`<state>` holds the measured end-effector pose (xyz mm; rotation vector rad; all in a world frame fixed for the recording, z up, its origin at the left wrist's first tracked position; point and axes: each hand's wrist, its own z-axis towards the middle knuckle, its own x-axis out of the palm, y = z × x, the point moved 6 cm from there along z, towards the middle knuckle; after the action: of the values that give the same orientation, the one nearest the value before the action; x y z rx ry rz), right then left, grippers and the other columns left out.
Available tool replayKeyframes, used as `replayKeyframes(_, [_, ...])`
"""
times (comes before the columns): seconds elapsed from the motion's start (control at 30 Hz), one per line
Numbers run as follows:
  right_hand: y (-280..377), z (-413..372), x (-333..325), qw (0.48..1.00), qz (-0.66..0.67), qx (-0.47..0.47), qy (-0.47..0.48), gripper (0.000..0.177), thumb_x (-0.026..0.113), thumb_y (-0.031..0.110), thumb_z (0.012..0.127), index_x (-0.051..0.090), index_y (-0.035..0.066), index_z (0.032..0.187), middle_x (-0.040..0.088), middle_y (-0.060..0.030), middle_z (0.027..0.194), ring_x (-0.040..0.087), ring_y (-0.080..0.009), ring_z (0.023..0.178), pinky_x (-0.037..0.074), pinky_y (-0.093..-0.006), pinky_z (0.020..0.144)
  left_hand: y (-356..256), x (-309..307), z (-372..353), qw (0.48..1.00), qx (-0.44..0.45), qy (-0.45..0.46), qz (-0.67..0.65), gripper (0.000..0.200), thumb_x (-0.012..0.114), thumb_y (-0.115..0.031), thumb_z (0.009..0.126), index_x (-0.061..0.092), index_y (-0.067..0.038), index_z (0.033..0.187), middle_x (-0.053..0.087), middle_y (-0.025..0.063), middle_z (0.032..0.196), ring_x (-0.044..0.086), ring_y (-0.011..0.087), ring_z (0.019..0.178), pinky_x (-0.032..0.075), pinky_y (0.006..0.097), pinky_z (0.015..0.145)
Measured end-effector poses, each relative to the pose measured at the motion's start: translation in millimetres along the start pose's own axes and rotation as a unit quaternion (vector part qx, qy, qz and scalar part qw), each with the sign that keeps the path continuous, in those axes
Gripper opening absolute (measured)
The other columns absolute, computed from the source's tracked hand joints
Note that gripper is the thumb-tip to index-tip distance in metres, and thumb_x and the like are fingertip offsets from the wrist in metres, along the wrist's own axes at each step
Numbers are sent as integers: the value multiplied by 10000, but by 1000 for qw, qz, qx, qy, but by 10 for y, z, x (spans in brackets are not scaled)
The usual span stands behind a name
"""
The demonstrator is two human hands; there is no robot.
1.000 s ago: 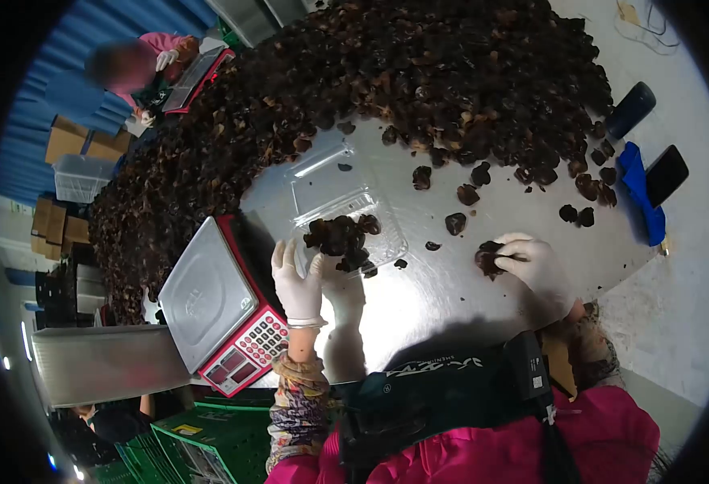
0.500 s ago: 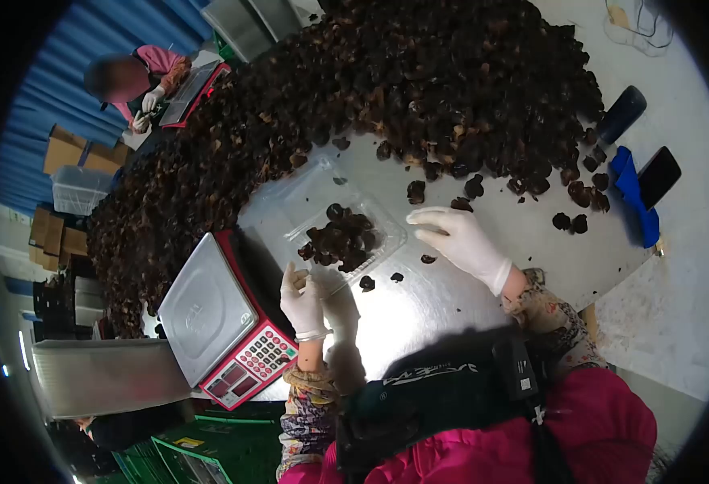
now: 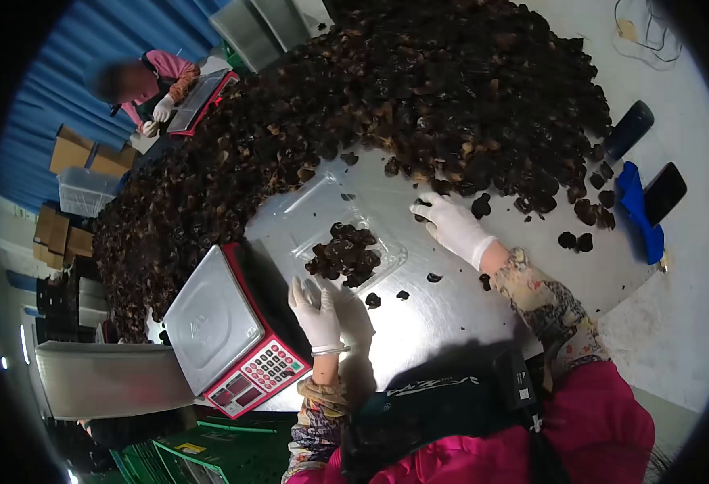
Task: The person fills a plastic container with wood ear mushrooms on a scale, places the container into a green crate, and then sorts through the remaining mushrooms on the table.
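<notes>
A clear plastic tray (image 3: 392,256) lies on the metal table, with a small heap of dark wood ear mushrooms (image 3: 345,253) in it. My left hand (image 3: 317,317), in a white glove, is just in front of the tray's near left side, fingers apart and holding nothing. Beyond the tray's right side, my gloved right hand (image 3: 453,227) reaches to the table, thumb and fingers around a dark wood ear mushroom (image 3: 422,205) partly hidden by them. Loose pieces, one a small wood ear mushroom (image 3: 373,300), lie near the tray.
A big pile of wood ear mushrooms (image 3: 419,97) fills the far side. A red scale (image 3: 217,315) stands at left. A dark bottle (image 3: 630,129), a phone (image 3: 665,194) and a blue cloth (image 3: 638,218) lie at right. Another person (image 3: 165,77) works by a second scale (image 3: 201,103).
My right hand has moved away from the tray to a loose wood ear mushroom, and its fingers have come down around it. My left hand's fingers have spread. The view has shifted slightly.
</notes>
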<state>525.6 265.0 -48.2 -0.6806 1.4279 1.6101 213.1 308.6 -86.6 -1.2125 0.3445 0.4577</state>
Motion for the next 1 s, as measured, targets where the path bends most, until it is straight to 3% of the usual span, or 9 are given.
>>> replayKeyframes(0.03, [-138,89,129,999,48,23,-3,136,579,27,821,661,18,930,607,-142,1025,618,-317,937,504,-379,842,183,10,0,987,-140,72,-34,589,626,24,856,385,22,1393,488,176,1325,531,217,1179,460,348,978])
replayKeyframes(0.17, [245,284,-158,962,246,-9,-118,47,620,49,795,635,8,811,627,-121,885,607,-309,862,485,-373,785,-122,81,-25,977,-149,97,-119,587,613,-28,895,350,8,1418,534,161,1274,560,209,1120,475,314,939])
replayKeyframes(0.3, [640,216,-292,940,324,-64,-85,165,642,129,860,683,33,987,655,-125,978,615,-282,969,478,-334,883,-288,140,-17,985,-58,85,-138,620,619,-196,925,324,-2,1434,525,181,1293,540,241,1164,448,349,971])
replayKeyframes(0.4, [501,141,-437,942,332,-53,-6,242,645,168,872,676,29,1068,633,-141,1136,594,-283,1052,463,-334,932,-234,40,-142,991,-98,70,-51,440,615,-195,926,464,42,1264,607,151,1142,595,205,938,483,317,859])
replayKeyframes(0.5, [25,-114,-520,988,156,1,10,282,624,127,865,651,39,1131,608,-122,1204,555,-292,1116,449,-357,968,-374,103,-454,974,-149,130,-112,205,627,-101,894,565,22,1046,615,120,1037,598,166,885,489,299,823])
replayKeyframes(0.67, [-287,-552,-310,981,-182,-22,63,353,593,42,817,635,58,1167,591,-98,1227,508,-289,1186,448,-354,1000,-682,244,-591,982,110,139,72,372,684,-33,808,621,-84,1171,604,110,1117,565,240,1036,486,323,857])
replayKeyframes(0.8, [-451,-610,-323,992,55,103,53,299,584,-12,797,645,26,1088,622,-118,1069,560,-265,1111,481,-340,912,-786,464,-606,944,206,202,158,302,632,-63,809,620,-90,1110,614,110,1088,571,302,995,490,392,842])
replayKeyframes(0.93, [-152,-440,-502,951,279,93,-99,203,606,0,846,644,-9,1045,646,-127,1019,633,-251,953,494,-317,834,-768,498,-631,964,143,215,59,179,618,-8,813,635,-65,982,637,94,993,611,273,903,510,355,790])
replayKeyframes(1.0, [103,-278,-469,927,363,52,-82,251,642,57,874,648,38,1123,632,-88,1148,622,-174,1017,512,-271,882,-906,473,-580,970,93,223,-4,190,639,31,797,647,-51,968,641,100,968,624,253,898,513,330,778])
